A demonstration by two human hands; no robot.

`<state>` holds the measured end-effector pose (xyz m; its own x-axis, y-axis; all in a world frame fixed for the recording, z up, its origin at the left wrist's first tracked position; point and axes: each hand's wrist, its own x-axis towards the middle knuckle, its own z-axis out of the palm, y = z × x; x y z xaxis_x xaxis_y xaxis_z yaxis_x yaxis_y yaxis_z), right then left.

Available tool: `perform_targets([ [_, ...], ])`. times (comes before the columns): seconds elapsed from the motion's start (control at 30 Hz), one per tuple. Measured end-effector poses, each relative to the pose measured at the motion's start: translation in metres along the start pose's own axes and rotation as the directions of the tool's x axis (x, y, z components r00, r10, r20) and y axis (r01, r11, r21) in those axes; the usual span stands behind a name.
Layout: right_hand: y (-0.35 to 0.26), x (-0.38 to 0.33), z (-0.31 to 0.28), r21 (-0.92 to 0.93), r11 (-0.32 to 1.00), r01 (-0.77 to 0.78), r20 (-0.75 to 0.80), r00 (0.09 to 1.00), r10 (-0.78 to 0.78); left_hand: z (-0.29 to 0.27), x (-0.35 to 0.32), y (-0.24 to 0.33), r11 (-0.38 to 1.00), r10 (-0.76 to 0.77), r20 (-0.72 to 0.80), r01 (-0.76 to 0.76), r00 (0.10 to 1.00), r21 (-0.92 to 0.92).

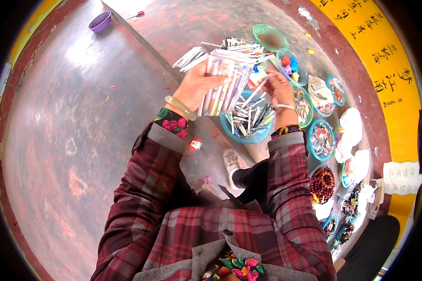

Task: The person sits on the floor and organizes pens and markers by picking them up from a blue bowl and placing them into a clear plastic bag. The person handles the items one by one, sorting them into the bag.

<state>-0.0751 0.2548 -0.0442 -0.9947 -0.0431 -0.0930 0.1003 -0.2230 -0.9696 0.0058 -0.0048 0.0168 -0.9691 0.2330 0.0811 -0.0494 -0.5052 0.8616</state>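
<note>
My left hand [199, 86] grips a clear plastic bag [226, 82] packed with several slim pens standing side by side. The thumb lies across the front of the bag. To its right, my right hand [280, 89] pinches the upper end of a slim white pen [258, 89], which slants down to the left. Under both hands stands a blue basket [241, 139] of loose pens, mostly white and dark. Beyond the bag, more bundled pens [192, 59] lie to the left of another pile of pens [241, 46].
A green basket [270, 37], a tub of colourful pieces [290, 65] and several small baskets line the right side. Dark red beads [322, 185] and white bags [351, 133] lie nearer. A purple basin [100, 22] stands far left. A shoe [231, 164] is below the pen basket.
</note>
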Motion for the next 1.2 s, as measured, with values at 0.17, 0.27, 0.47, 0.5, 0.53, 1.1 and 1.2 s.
perform_targets([
  [0.17,-0.044,-0.011,-0.026,0.378,0.920,0.105,-0.006,0.994,-0.111,0.005,0.001,0.001,0.998,-0.056,0.021,0.055,0.998,0.042],
  [0.27,-0.059,-0.019,-0.025,0.501,0.852,0.150,0.012,0.983,-0.181,0.004,0.002,-0.006,0.994,-0.090,0.052,0.086,0.995,0.073],
  [0.47,-0.073,-0.026,-0.020,0.550,0.772,0.318,-0.072,0.939,-0.336,0.005,0.002,-0.014,0.963,-0.239,0.125,0.218,0.963,0.155],
  [0.5,-0.075,-0.027,-0.019,0.537,0.778,0.327,-0.082,0.938,-0.338,0.005,0.002,-0.015,0.957,-0.257,0.136,0.232,0.957,0.171],
  [0.53,-0.076,-0.029,-0.017,0.524,0.783,0.335,-0.091,0.936,-0.340,0.006,0.002,-0.016,0.952,-0.272,0.141,0.245,0.952,0.182],
  [1.1,-0.069,-0.038,0.021,0.318,0.931,0.181,0.103,0.969,-0.224,0.000,0.003,-0.028,0.933,-0.288,0.197,0.229,0.937,0.277],
  [1.2,-0.067,-0.039,0.023,0.304,0.938,0.166,0.148,0.964,-0.219,-0.004,0.006,-0.031,0.923,-0.310,0.197,0.245,0.930,0.296],
])
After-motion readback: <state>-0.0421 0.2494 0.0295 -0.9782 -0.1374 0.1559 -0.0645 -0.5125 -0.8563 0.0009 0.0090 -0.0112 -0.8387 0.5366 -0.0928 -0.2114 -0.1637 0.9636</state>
